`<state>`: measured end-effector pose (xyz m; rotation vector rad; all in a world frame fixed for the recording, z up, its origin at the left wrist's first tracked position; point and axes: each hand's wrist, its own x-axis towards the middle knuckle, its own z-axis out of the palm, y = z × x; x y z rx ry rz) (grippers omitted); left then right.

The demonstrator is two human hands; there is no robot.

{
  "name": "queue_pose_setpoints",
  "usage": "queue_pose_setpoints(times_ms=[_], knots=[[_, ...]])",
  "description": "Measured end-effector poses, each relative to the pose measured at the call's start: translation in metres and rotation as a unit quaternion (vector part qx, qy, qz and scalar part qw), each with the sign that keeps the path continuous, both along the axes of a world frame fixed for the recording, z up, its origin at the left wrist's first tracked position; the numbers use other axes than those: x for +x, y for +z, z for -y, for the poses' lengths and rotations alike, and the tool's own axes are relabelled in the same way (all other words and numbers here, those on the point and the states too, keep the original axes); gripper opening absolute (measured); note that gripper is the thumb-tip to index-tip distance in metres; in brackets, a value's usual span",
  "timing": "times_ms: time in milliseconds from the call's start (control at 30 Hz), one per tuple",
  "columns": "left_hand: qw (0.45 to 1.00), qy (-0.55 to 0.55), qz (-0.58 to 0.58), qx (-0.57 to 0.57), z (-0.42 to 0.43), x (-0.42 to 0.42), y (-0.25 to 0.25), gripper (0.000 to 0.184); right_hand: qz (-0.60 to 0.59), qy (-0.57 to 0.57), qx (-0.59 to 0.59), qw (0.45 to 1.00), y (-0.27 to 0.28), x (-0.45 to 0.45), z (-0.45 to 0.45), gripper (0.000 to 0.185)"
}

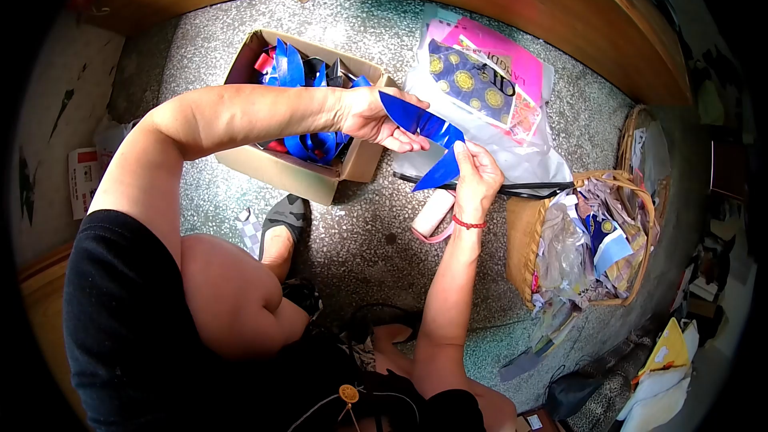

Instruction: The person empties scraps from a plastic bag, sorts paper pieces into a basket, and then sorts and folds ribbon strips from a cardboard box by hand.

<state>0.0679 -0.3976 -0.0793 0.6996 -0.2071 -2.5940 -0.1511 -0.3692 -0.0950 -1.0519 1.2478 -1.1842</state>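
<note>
A glossy blue piece with pointed ends (410, 116) is stretched between my two hands. My left hand (384, 122), palm up, has its loosely curled fingers around the upper part. My right hand (478, 180), below a red bracelet, pinches the lower right part between thumb and fingers. Under my left forearm stands an open cardboard box (320, 180). It holds several blue curled pieces (292, 68) and some red and dark pieces. Behind my hands lies a white plastic bag (536, 162) with a pink package and a blue patterned package (468, 84) on it.
To the right stands a wicker basket (524, 252) full of plastic and paper scraps. A wooden furniture edge (552, 8) curves along the top. A pink-and-white roll-like object (434, 212) lies below my hands. My shoe (286, 216) is on the speckled floor (360, 252).
</note>
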Motion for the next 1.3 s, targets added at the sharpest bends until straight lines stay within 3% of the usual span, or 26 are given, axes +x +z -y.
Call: queue_pose_setpoints(times_ms=[100,167,300,333,567,767,833,1000,1167,1300], knots=[[0.999,0.005,0.047,0.026,-0.003,-0.006,0.007,0.021,0.002,0.005,-0.005,1.000,-0.001,-0.001,0.001,0.012],[0.993,0.026,0.115,-0.029,-0.004,-0.007,0.006,0.016,0.001,0.009,-0.002,1.000,-0.002,-0.005,0.002,0.014],[0.989,0.052,0.118,-0.073,-0.004,-0.006,0.004,0.012,0.147,0.065,0.094,0.983,0.008,-0.014,0.003,0.019],[0.989,0.052,0.117,-0.073,-0.003,-0.006,0.003,0.012,0.202,0.085,0.132,0.967,0.011,-0.016,0.003,0.021],[0.981,0.066,0.155,-0.092,-0.005,-0.014,0.013,0.023,0.246,0.116,0.157,0.949,0.008,-0.025,0.006,0.019],[0.971,0.096,0.163,-0.148,-0.008,-0.022,0.008,0.029,0.147,0.067,0.109,0.981,0.011,-0.014,0.003,0.018],[0.939,0.104,0.245,-0.217,-0.008,-0.023,0.008,0.027,0.147,0.053,0.102,0.982,0.012,-0.009,0.001,0.018],[0.894,0.095,0.315,-0.305,-0.011,-0.025,0.008,0.021,0.045,0.003,0.034,0.998,0.012,-0.002,0.001,0.016],[0.874,0.070,0.341,-0.340,-0.009,-0.025,0.008,0.015,0.031,0.011,0.031,0.999,0.007,-0.004,0.000,0.015],[0.815,0.044,0.389,-0.428,-0.007,-0.025,0.011,0.017,0.034,0.022,0.027,0.999,0.008,-0.003,0.000,0.015]])
